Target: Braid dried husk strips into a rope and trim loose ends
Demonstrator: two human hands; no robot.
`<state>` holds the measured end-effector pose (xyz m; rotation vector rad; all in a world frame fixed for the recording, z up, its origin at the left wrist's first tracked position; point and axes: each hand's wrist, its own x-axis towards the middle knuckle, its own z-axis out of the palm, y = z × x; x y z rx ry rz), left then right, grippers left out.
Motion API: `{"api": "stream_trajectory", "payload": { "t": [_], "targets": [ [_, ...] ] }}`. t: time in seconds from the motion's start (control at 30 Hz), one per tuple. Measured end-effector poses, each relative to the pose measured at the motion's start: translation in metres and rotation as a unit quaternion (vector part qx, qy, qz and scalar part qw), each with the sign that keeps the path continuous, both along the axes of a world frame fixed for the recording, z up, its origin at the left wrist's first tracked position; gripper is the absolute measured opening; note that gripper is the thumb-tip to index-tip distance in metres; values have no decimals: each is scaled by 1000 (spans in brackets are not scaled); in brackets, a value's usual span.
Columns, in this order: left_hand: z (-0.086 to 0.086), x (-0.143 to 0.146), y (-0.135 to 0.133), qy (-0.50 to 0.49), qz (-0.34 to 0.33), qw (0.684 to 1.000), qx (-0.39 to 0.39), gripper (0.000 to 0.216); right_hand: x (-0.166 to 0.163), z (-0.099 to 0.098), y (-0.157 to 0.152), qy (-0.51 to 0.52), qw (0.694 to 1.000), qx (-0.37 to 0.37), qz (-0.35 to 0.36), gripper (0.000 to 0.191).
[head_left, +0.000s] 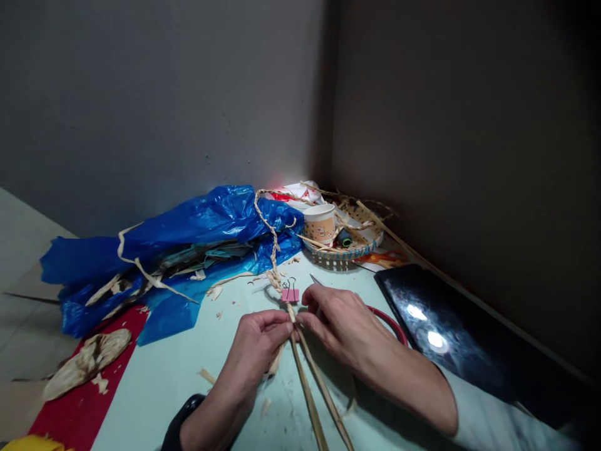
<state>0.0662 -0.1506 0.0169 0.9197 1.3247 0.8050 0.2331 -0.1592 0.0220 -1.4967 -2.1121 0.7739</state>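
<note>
A braid of pale dried plant fibre [274, 247] runs down from the blue plastic to a pink binder clip [290, 295] fastened on it. Just below the clip, my left hand [263, 338] pinches the lower end of the braid between thumb and fingers. My right hand [340, 319] is curled at the braid's right side, its thumb against a fibre strand [323, 391] where it leaves the braid; its other fingertips are partly hidden. A second strand [307, 398] also trails toward me. Scissors with red handles [389, 322] lie partly under my right hand.
Crumpled blue plastic [201, 216] with dried fibre in it spreads at the left. Behind, a woven basket [345, 252] holds a paper cup [319, 223] and a thread spool [344, 238]. A glossy black tablet-like slab [436, 326] lies right, near the wall. Fibre scraps dot the pale-green tabletop [154, 376].
</note>
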Motion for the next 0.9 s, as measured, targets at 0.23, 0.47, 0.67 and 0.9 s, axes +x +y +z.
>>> {"api": "stream_trajectory", "payload": {
  "t": [0.23,0.47,0.67,0.9],
  "targets": [
    [7,-5,1,45,-41,997,52,15,-2,-13,3,30,999,-14,16,26],
    [7,-2,3,102,-50,990,89,26,-6,-1,5,-4,1000,-22,7,21],
    [6,-2,6,139,-52,985,88,23,-2,9,8,5,1000,-16,10,18],
    [2,1,3,132,-44,986,97,21,-19,1,-15,-24,999,21,-14,22]
  ]
}}
